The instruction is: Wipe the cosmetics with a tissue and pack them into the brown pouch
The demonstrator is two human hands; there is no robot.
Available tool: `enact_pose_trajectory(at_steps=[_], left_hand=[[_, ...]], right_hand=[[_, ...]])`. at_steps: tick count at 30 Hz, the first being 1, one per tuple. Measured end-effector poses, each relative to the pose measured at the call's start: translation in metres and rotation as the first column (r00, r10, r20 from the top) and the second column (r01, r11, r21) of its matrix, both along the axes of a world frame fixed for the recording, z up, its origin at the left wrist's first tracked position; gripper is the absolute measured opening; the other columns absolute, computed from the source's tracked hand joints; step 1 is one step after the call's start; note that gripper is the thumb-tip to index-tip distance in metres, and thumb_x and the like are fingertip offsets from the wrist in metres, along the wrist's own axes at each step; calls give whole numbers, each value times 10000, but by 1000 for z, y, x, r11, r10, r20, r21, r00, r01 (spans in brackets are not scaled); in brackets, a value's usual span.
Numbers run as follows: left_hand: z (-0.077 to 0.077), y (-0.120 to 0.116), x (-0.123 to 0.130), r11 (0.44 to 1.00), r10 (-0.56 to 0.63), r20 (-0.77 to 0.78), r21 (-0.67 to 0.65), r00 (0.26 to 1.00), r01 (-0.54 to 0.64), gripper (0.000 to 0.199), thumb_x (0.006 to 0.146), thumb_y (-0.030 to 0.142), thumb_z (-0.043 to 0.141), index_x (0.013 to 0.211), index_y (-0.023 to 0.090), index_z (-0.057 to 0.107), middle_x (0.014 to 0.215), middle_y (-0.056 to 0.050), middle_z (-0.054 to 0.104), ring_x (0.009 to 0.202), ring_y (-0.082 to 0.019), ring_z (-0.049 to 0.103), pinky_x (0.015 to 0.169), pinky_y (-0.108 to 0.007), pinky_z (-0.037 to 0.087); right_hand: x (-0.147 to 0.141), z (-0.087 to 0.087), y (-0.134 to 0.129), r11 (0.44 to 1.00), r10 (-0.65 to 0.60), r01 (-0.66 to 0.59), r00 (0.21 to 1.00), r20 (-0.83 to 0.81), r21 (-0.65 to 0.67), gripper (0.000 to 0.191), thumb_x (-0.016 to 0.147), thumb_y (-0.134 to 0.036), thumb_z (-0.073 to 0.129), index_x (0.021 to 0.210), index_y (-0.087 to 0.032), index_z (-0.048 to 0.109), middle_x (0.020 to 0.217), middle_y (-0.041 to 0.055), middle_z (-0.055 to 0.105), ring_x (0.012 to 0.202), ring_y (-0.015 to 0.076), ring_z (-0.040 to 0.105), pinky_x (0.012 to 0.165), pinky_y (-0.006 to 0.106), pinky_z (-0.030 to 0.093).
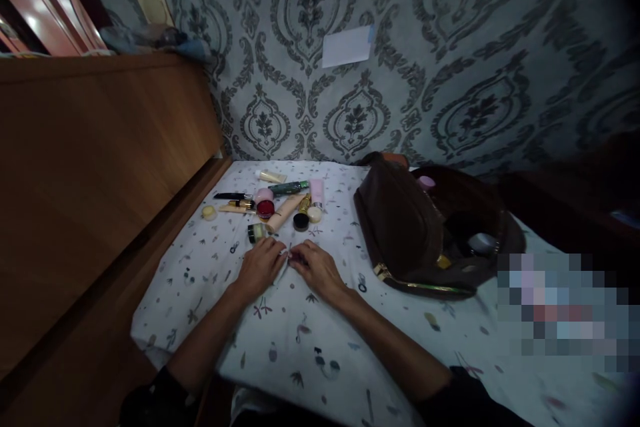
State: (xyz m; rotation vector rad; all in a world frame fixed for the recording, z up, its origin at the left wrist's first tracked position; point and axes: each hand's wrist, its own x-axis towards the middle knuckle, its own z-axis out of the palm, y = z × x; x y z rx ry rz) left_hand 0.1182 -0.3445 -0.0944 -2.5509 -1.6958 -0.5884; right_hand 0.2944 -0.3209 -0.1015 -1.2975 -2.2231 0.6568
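My left hand [260,265] and my right hand [319,269] meet fingertip to fingertip low over the patterned white cloth [280,333]. Both have their fingers pinched together. A small pale bit shows between them, too little to tell whether it is a separate thing or a fold of the cloth. Just beyond my left hand lies a small jar with a dark lid [255,233], tipped on its side. Past the fingers are a peach tube [286,212], a black round lid or jar [301,221], a red jar [265,209] and a pink tube [317,191].
A brown bag [395,220] gapes on the right, with a few containers inside. More cosmetics, among them a green tube [289,188] and a yellow pot [209,213], lie toward the wall. A wooden cabinet [110,167] borders the left side. Patterned wallpaper [310,80] rises behind.
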Motion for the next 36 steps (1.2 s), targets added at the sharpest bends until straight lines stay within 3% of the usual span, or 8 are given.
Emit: enact_pose_trajectory(at_steps=[8,17,20,26,28,32,36], left_hand=[[0,2,-1,999,29,41,-18,999,-28,246,1003,258,388,1007,190,624,976,-71,645,980,-220,589,844,-341,501],[-1,4,-14,995,6,388,91,922,-45,266,985,203,377,1148,177,585,1081,-84,663,1022,-185,630,900,-310,507],[8,13,-26,976,66,464,155,883,-155,241,968,225,417,1122,191,599,1077,-71,681,1017,-192,641,900,-309,502],[31,65,-79,918,356,331,50,874,-393,286,928,231,445,1151,149,605,1029,-84,707,922,-218,658,848,-331,507],[35,87,-95,903,409,270,15,871,-429,304,904,203,456,1152,146,622,1082,-102,698,984,-238,647,898,-355,492],[33,122,-112,924,381,126,-86,916,-373,363,884,184,449,1192,166,641,1251,-122,654,1168,-266,589,1000,-375,446],[30,143,-116,939,266,15,-231,964,-255,381,847,228,497,1187,185,664,1251,-100,677,1173,-255,604,1003,-344,454]], right_hand=[[1,1,-1,1000,12,-12,1000,6,6,84,884,-198,600,962,-206,631,967,44,625,884,194,607,792,307,464],[2,-3,0,1000,10,-10,1000,-23,6,115,882,-187,606,992,-191,637,956,43,638,873,191,603,794,301,449],[1,-6,1,1000,-12,12,999,-36,1,110,871,-182,625,980,-186,639,927,35,641,851,182,594,775,286,437],[1,-6,2,999,-35,35,999,-11,4,86,865,-180,631,948,-181,652,916,35,640,810,171,582,739,276,419],[0,-4,1,999,-39,39,999,1,2,82,871,-185,630,948,-179,656,921,38,641,814,172,586,740,276,419],[1,0,-1,999,-45,45,999,17,-2,91,878,-196,630,963,-180,659,944,45,652,845,179,601,748,275,424],[1,-1,-2,999,-47,47,999,10,8,103,878,-189,628,977,-183,656,961,49,660,866,183,609,759,275,430]])
